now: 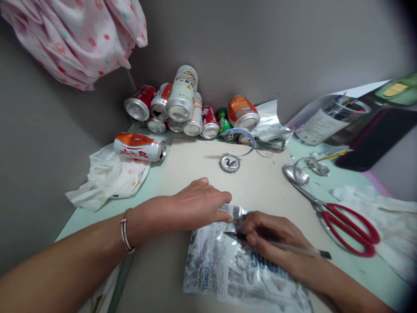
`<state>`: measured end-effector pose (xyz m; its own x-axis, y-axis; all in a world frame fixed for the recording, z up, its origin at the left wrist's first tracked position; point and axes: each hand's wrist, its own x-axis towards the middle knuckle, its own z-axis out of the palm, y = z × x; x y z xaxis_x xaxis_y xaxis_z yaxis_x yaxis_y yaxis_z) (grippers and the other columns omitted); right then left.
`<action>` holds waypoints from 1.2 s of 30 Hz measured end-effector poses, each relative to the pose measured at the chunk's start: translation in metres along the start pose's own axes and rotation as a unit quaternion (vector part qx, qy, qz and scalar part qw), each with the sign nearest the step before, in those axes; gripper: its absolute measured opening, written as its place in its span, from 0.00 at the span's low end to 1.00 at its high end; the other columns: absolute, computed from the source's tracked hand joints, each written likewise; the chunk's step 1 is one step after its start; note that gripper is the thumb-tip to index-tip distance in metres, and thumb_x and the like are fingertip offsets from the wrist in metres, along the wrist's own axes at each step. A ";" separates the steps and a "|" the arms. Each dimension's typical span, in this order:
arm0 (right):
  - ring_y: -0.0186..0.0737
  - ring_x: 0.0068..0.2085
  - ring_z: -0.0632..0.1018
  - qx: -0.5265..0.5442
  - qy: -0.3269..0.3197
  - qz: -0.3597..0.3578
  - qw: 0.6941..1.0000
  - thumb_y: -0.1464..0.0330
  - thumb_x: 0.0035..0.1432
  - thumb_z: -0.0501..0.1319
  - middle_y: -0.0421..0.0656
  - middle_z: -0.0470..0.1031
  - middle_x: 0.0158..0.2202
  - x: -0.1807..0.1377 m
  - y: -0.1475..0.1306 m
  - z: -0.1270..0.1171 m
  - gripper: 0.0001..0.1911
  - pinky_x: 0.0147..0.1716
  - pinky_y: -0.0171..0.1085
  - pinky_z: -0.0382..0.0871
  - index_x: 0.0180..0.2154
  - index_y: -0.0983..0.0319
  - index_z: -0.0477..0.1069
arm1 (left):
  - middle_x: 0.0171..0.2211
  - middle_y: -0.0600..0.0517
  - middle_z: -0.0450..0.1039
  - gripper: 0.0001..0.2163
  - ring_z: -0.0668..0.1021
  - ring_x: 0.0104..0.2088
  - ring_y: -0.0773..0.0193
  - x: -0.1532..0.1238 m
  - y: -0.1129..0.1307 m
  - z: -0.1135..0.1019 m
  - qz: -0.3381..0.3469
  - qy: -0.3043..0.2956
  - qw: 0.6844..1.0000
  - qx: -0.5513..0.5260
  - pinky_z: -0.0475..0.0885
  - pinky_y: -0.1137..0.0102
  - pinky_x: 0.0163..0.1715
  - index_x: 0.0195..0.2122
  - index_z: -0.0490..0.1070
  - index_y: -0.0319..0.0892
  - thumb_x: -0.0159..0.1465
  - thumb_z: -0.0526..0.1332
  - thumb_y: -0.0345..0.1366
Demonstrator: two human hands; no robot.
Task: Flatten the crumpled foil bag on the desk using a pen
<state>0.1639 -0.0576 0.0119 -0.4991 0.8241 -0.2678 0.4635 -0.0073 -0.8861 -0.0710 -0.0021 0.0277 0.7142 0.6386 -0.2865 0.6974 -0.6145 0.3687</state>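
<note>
A flattened sheet of printed can aluminium (pixel 211 269), lettered in blue, lies in front of me. My left hand (pixel 192 204), with a bracelet (pixel 124 230) at the wrist, is bent over its far edge. The thumb and forefinger hold the sheet there; the other fingers are curled out of sight. In my right hand (pixel 276 239) is a pen (pixel 298 248), its dark tip down at the printed face just below the left thumb. Beyond the hands lies a cut-off can lid (pixel 230 163), with a curled metal strip (pixel 250 141) behind it.
Drink cans (pixel 182 95) are stacked against the wall. One can (pixel 140 147) lies on crumpled tissue (pixel 102 174) at left. Red-handled scissors (pixel 350 228) and metal scraps (pixel 296 173) are at right, near a jar of pens (pixel 321 126) and a dark phone-like slab (pixel 378 139). Pink cloth (pixel 81 39) hangs upper left.
</note>
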 end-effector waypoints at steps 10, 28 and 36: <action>0.35 0.27 0.64 0.045 -0.008 0.016 0.999 0.59 0.64 0.63 0.38 0.66 0.25 -0.001 0.003 -0.002 0.13 0.25 0.34 0.55 0.31 0.61 0.72 | 0.33 0.52 0.79 0.12 0.77 0.40 0.52 0.000 0.003 -0.004 0.000 -0.001 1.000 0.011 0.63 0.66 0.39 0.40 0.72 0.45 0.73 0.64 0.48; 0.31 0.21 0.63 0.377 0.090 0.032 0.921 0.53 0.52 0.77 0.39 0.72 0.21 0.011 0.010 -0.018 0.21 0.20 0.31 0.53 0.29 0.61 0.75 | 0.34 0.52 0.81 0.14 0.76 0.38 0.55 0.001 0.003 -0.005 0.004 0.000 1.000 0.001 0.63 0.67 0.40 0.39 0.72 0.45 0.73 0.64 0.50; 0.31 0.22 0.59 0.409 0.079 0.029 0.909 0.54 0.54 0.76 0.36 0.68 0.19 0.012 0.016 -0.021 0.19 0.21 0.30 0.51 0.28 0.60 0.74 | 0.34 0.52 0.81 0.14 0.76 0.37 0.55 0.001 0.001 -0.003 0.013 0.007 1.000 -0.003 0.62 0.67 0.40 0.39 0.72 0.44 0.73 0.64 0.50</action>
<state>0.1806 -0.0362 0.0028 -0.3500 0.8796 -0.3221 -0.2460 -0.4181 -0.8744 -0.0699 -0.0006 0.0302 0.7312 0.6286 -0.2649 0.6782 -0.6285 0.3808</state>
